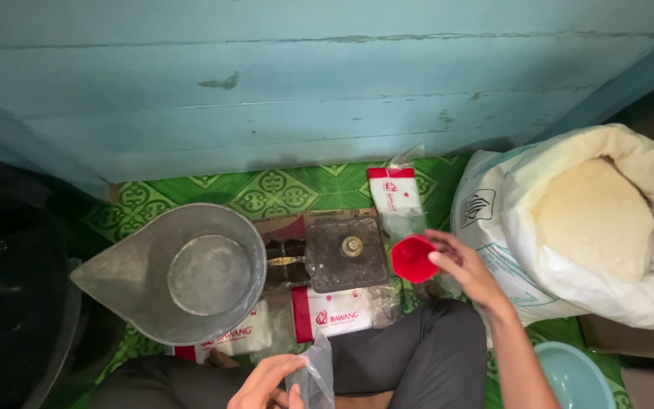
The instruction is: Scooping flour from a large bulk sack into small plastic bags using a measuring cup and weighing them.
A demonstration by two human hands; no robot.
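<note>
My right hand (469, 271) grips 1 small red plastic cup (412, 258), mouth tilted left, just beside the open white sack of rice (596, 220) on its right, while my left hand (270, 382) pinches 1 clear plastic bag (313, 377) near my lap.

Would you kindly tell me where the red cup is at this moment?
In the head view, the red cup sits right of centre, held in the right hand, between the dark scale platform and the open white sack.
</note>
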